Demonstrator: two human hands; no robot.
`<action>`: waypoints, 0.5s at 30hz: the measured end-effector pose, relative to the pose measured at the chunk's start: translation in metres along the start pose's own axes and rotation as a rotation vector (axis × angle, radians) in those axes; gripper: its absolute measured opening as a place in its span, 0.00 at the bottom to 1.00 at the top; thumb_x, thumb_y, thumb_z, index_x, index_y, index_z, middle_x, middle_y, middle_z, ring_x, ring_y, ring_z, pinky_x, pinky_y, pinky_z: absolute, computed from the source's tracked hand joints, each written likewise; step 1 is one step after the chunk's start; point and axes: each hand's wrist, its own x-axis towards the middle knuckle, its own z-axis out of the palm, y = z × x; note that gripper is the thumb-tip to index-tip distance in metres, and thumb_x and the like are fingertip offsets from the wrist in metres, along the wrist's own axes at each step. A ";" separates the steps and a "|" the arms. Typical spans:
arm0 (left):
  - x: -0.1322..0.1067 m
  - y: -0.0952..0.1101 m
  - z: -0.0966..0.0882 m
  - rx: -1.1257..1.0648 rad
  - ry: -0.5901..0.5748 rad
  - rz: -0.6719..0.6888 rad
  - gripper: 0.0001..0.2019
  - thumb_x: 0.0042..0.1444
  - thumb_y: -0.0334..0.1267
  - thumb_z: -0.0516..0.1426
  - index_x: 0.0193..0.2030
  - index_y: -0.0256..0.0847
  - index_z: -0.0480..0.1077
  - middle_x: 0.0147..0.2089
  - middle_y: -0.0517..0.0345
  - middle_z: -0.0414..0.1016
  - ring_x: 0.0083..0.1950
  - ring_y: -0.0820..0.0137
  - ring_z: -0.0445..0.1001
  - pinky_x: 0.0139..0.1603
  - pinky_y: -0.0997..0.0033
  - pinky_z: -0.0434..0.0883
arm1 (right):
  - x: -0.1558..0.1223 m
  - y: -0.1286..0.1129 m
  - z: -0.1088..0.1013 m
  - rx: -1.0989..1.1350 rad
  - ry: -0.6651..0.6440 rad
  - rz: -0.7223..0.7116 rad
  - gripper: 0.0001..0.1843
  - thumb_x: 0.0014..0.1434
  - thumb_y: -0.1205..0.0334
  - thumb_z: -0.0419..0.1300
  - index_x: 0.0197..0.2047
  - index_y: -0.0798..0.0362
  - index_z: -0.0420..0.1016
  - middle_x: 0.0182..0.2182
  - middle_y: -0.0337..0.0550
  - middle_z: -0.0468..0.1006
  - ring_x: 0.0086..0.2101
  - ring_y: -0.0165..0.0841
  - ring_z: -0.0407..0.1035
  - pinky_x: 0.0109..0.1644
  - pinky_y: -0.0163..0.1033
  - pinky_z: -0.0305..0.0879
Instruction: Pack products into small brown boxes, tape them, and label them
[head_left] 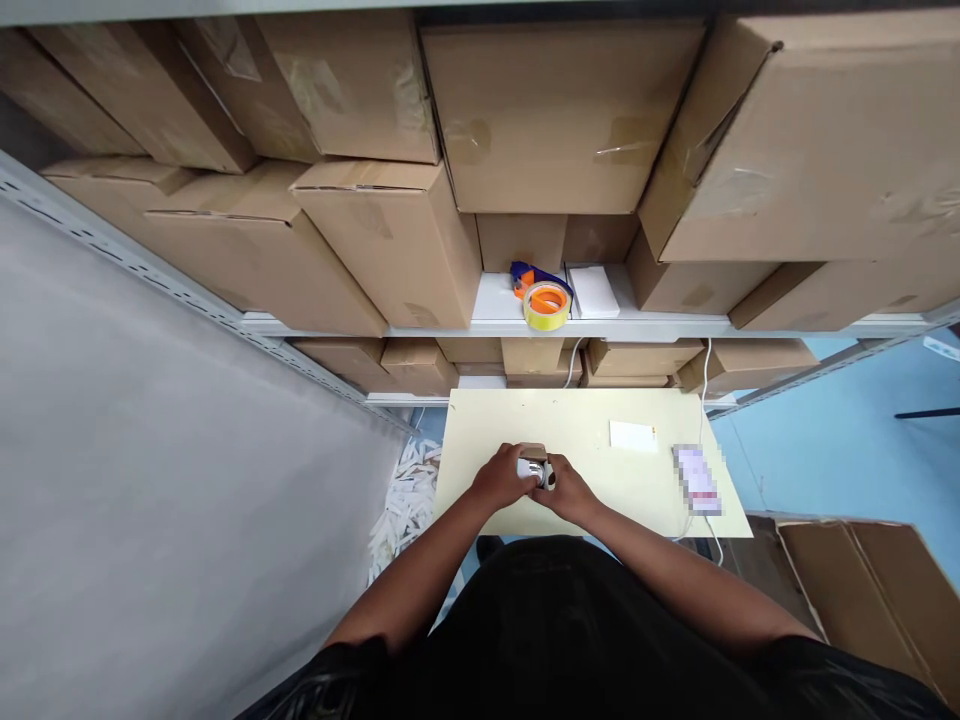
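Over the front part of the pale yellow table [585,420], both hands meet around a small white box [523,467] with a brown cardboard flap [532,452] at its far side. A silvery, shiny round item [537,470] shows in the box's opening; its kind is too small to make out. My left hand [501,478] is closed on the box's left side. From the right, my right hand [568,493] grips the other side, its fingers close to the silvery item. Fingers partly cover the box.
A white card [632,435] and a pixelated phone-like device [697,480] with a white cable lie on the table's right. Shelves beyond hold several cardboard boxes [562,120] and a tape dispenser [546,305]. White scraps [405,495] cover the floor at left; an open carton [862,590] stands right.
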 end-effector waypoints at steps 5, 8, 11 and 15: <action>-0.004 -0.007 0.002 -0.147 0.020 -0.011 0.30 0.54 0.39 0.59 0.66 0.39 0.69 0.66 0.42 0.71 0.64 0.50 0.71 0.64 0.55 0.67 | -0.005 -0.001 -0.005 -0.137 0.054 -0.033 0.32 0.55 0.52 0.67 0.60 0.47 0.61 0.51 0.46 0.70 0.38 0.37 0.74 0.40 0.43 0.72; -0.010 -0.023 0.004 -0.325 0.059 0.045 0.27 0.59 0.37 0.55 0.67 0.40 0.67 0.67 0.45 0.70 0.67 0.54 0.69 0.68 0.55 0.64 | -0.004 -0.012 -0.017 -0.380 0.078 -0.216 0.22 0.59 0.56 0.64 0.54 0.50 0.68 0.52 0.49 0.70 0.45 0.40 0.71 0.48 0.46 0.71; -0.021 -0.041 0.013 -0.448 0.122 0.095 0.29 0.63 0.38 0.54 0.71 0.41 0.61 0.69 0.47 0.67 0.68 0.58 0.68 0.69 0.54 0.63 | -0.001 -0.034 -0.026 -0.652 -0.044 -0.299 0.14 0.59 0.56 0.65 0.47 0.52 0.76 0.51 0.52 0.73 0.49 0.45 0.69 0.52 0.48 0.67; -0.030 -0.053 0.025 -0.409 0.171 0.241 0.26 0.67 0.37 0.50 0.71 0.41 0.60 0.73 0.45 0.60 0.73 0.60 0.60 0.73 0.54 0.59 | 0.003 -0.067 -0.025 -0.870 -0.127 -0.211 0.18 0.56 0.51 0.68 0.44 0.54 0.80 0.52 0.57 0.75 0.50 0.50 0.67 0.50 0.50 0.65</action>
